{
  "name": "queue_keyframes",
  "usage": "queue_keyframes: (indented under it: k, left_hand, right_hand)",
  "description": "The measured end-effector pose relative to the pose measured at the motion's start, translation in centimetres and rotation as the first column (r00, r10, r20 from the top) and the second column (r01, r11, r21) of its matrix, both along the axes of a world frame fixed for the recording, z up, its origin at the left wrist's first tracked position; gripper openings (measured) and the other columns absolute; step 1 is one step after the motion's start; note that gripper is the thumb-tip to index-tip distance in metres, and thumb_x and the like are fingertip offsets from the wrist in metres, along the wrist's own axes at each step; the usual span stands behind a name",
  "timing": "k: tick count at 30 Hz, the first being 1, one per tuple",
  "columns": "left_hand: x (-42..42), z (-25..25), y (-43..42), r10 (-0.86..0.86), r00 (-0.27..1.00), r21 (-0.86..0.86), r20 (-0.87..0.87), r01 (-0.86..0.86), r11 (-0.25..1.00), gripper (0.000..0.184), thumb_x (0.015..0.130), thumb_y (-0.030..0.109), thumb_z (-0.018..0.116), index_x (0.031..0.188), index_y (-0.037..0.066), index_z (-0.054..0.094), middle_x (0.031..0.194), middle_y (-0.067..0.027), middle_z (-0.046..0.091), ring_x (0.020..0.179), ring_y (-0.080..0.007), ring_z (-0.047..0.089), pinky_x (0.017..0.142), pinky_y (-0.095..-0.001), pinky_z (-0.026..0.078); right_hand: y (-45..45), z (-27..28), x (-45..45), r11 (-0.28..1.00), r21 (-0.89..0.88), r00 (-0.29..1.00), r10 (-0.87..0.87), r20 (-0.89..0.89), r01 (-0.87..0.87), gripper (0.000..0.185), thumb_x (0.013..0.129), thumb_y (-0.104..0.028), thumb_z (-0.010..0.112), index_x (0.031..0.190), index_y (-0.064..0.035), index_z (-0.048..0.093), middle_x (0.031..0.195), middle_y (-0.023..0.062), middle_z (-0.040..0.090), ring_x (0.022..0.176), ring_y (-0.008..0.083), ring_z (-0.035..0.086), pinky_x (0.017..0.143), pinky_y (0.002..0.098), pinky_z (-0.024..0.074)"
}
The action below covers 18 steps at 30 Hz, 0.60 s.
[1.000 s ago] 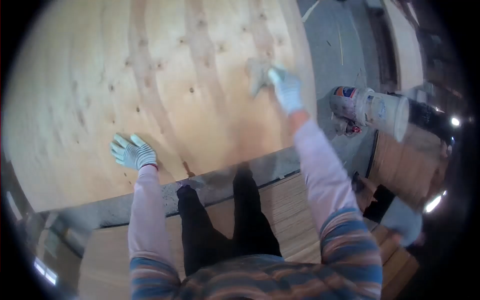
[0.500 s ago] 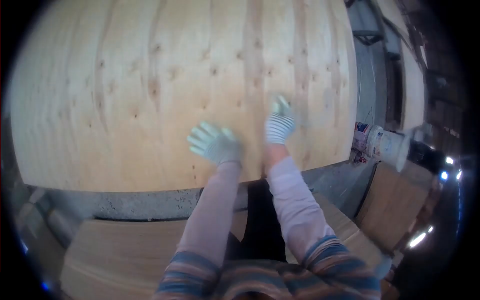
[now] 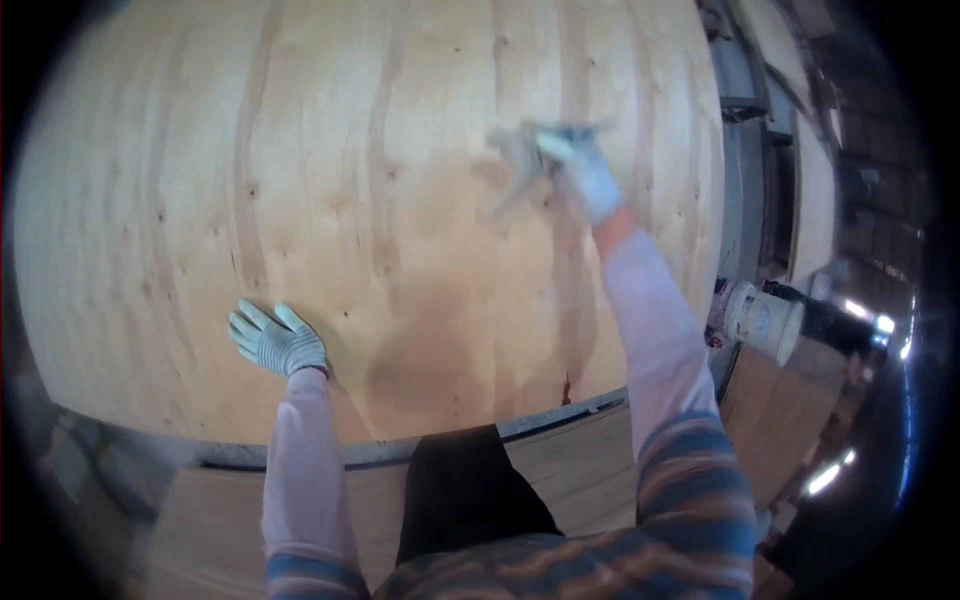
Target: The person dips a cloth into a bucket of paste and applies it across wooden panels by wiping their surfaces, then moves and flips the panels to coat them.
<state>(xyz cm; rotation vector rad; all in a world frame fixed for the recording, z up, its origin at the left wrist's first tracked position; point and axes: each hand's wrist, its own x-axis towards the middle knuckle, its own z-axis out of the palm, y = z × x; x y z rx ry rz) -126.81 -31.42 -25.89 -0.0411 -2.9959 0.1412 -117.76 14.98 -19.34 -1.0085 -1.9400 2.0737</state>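
Observation:
A large plywood sheet (image 3: 440, 280) with brown grain streaks and small knots fills most of the view. Near its front edge, my left hand (image 3: 282, 342) lies flat on the wood, fingers spread, in a pale glove with striped knit. My right hand (image 3: 580, 170), gloved too, is farther out over the right half of the sheet and smeared by motion. At its fingers a limp grey cloth-like piece (image 3: 520, 160) spreads out, too blurred to name surely. Whether that piece touches the wood I cannot tell.
White buckets (image 3: 765, 320) stand beyond the sheet's right edge, near a brown board (image 3: 775, 420). Another wooden surface (image 3: 225, 520) lies below the front edge, around my legs. More boards (image 3: 815, 200) lean or lie at the far right.
My left hand has moved left and toward me and now rests on the sheet. My right hand has reached outward, and the grey cloth-like piece now shows at it. The view has shifted.

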Motion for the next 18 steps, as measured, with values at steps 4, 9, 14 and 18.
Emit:
queue_keyframes:
  k: [4,9,14,18]
  left_hand:
    - [-0.9,-0.9,0.2,-0.017,1.0,0.03,0.006,0.017,0.999,0.062,0.092,0.041,0.05,0.141,0.002,0.04,0.145,-0.0242,0.037,0.134,-0.0422,0.034,0.106,-0.0561,0.028]
    - [-0.5,-0.2,0.2,0.005,0.999,0.023,0.045,-0.006,1.0,0.063,0.091,0.041,0.051,0.14,0.002,0.041,0.145,-0.0233,0.037,0.134,-0.0431,0.033,0.107,-0.057,0.027]
    - [0.1,-0.2,0.4,0.011,1.0,0.008,0.022,-0.011,1.0,0.064,0.089,0.042,0.053,0.138,0.003,0.04,0.142,-0.022,0.039,0.132,-0.0423,0.034,0.107,-0.0551,0.027]
    - [-0.2,-3.0,0.5,-0.003,0.993,0.026,-0.121,0.006,1.0,0.066,0.087,0.045,0.055,0.137,0.004,0.04,0.138,-0.0216,0.041,0.129,-0.0436,0.036,0.107,-0.055,0.027]
  right_hand:
    - [4.3,-1.9,-10.6,0.719,0.641,0.96,0.141,0.244,-0.268,0.032,0.087,-0.024,0.064,0.113,-0.0069,0.069,0.106,0.0122,0.071,0.096,0.0235,0.068,0.086,0.0308,0.0509]
    - [-4.0,-1.4,-0.5,0.694,0.512,0.86,0.369,0.351,-0.507,0.031,0.086,-0.015,0.066,0.116,-0.0083,0.068,0.108,0.0127,0.07,0.097,0.0238,0.068,0.085,0.0299,0.052]
    - [-21.3,-0.7,20.0,0.725,0.59,0.934,0.292,0.205,-0.356,0.026,0.08,0.0,0.069,0.104,-0.0107,0.071,0.102,0.0095,0.071,0.097,0.0262,0.068,0.087,0.0357,0.0532]
    - [-36.6,-1.6,30.9,0.497,0.831,0.965,0.057,0.257,-0.251,0.028,0.079,-0.002,0.071,0.105,-0.0118,0.069,0.104,0.01,0.07,0.099,0.0295,0.067,0.09,0.0371,0.0526]
